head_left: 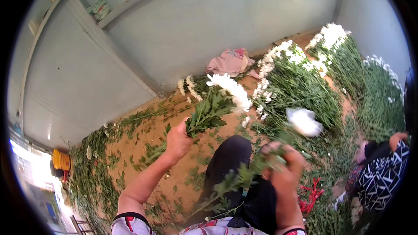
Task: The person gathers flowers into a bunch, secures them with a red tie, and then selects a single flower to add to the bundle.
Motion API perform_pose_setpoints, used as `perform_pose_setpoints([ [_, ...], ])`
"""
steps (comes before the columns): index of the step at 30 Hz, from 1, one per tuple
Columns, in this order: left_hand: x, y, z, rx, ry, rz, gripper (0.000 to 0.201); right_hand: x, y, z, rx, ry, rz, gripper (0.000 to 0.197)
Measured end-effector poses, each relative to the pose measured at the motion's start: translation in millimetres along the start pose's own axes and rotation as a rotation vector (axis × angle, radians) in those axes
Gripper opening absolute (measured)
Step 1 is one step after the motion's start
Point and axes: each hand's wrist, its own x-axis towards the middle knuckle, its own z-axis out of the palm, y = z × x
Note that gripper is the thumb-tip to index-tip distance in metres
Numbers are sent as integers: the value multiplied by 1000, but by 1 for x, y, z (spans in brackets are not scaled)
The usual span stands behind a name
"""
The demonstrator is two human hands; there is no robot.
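Observation:
My left hand is closed around the stems of a bunch of white chrysanthemums, with green leaves bunched above the fist and the blooms pointing up and right. In front of my right knee, my right hand grips a single chrysanthemum stem. Its leafy lower end slants down to the left across my lap. A blurred white bloom at its upper end lies past the hand, over the cut stems. The right fingers are partly smeared by motion, but they wrap round the stem.
Big piles of white chrysanthemums lie along the wall at right. A pink cloth rests by the wall. Red ties lie among leaf litter. Another person's patterned sleeve is at far right; a yellow container stands far left.

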Motion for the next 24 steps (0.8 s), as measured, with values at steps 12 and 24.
perform_pose_setpoints([
  [12,-53,58,68,-190,-304,-72,96,0,71,4,337,41,328,6],
  [24,-59,69,87,-537,-286,-135,50,-10,79,-2,119,44,-9,13],
])
